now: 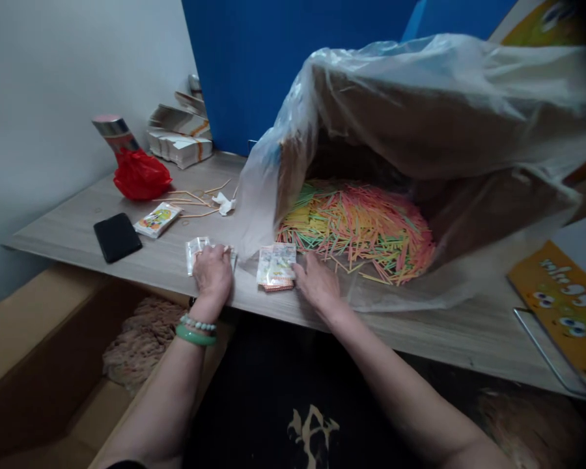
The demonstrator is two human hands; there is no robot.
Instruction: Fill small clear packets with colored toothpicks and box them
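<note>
My left hand [213,272], with beads and a green bangle at the wrist, rests near the table's front edge. Its bent fingers close on a small white packet [193,254], which they partly cover. To the right lies a small clear printed packet [276,264] with a row of orange-brown stick ends along its lower edge. My right hand [317,281] has its fingertips closed at that packet's right edge. Just behind it, a plastic-lined carton on its side holds a heap of short coloured sticks [361,225] in pink, yellow and green.
At left on the table [73,225] are a black phone-like slab [117,237], a card pack [157,219], a red plastic bag [140,174] around a cylinder, and stacked white paper [180,146]. The clear liner [258,189] drapes over the tabletop. An open cardboard box [34,332] stands below left.
</note>
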